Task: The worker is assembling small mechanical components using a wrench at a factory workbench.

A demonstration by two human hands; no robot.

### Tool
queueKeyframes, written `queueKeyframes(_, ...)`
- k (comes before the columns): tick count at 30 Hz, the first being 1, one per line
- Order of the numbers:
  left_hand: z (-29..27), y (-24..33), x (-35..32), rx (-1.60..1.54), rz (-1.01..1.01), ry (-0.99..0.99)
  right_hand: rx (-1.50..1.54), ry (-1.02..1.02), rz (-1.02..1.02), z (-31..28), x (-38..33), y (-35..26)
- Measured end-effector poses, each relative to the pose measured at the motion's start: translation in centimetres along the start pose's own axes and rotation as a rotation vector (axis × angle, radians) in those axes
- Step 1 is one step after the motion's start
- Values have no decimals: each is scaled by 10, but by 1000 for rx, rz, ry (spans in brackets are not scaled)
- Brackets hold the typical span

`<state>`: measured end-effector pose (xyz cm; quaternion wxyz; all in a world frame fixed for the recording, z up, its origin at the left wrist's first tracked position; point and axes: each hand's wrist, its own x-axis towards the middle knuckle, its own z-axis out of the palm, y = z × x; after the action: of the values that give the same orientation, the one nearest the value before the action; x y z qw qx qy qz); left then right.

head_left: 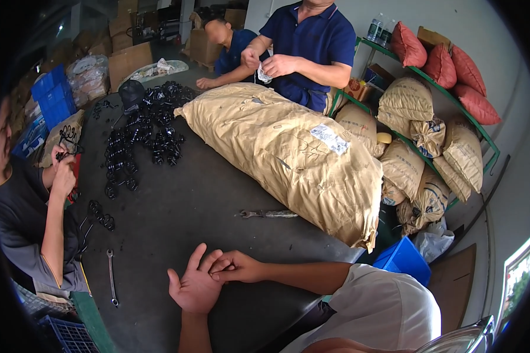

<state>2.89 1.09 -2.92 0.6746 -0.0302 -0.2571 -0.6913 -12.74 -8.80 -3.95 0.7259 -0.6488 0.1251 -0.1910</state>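
Observation:
My left hand (193,287) lies palm up on the dark table (176,217) near its front edge, fingers spread and holding nothing. My right hand (237,267) comes in from the right in a white sleeve. Its curled fingers touch the fingertips of my left hand, and nothing shows in its grip. A small wrench (268,214) lies on the table just beyond my hands, beside a large tan sack (288,153). A second, slimmer wrench (111,276) lies to the left.
A heap of black metal parts (147,129) covers the far left of the table. One person (35,223) sits at the left handling a part, and two in blue shirts (306,47) work across the table. Green shelves with sacks (430,147) and a blue crate (403,259) stand on the right.

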Motion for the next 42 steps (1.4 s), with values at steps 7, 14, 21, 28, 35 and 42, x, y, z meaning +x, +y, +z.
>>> queueKeyframes(7, -1, 3, -1, 42, -12, 53, -108, -82, -69, -7, 0, -49)
queueKeyframes(14, -5, 8, 2, 105, 15, 351, -919, 951, -1468, 0, 0, -203)
queueKeyframes(21, -10, 12, 13, 97, 53, 313, -1523, 1651, -1609, -80, 46, -308)
queueKeyframes(28, -13, 12, 2, 84, 34, 323, -845, 752, -2221, 78, -78, -385)
queueKeyframes(35, -10, 2, 10, 265, 74, 358, -848, 321, -1298, 56, 4, -167)
queueKeyframes(42, -18, -16, -3, 2, -73, 305, -993, 295, -823, 71, 29, 7)
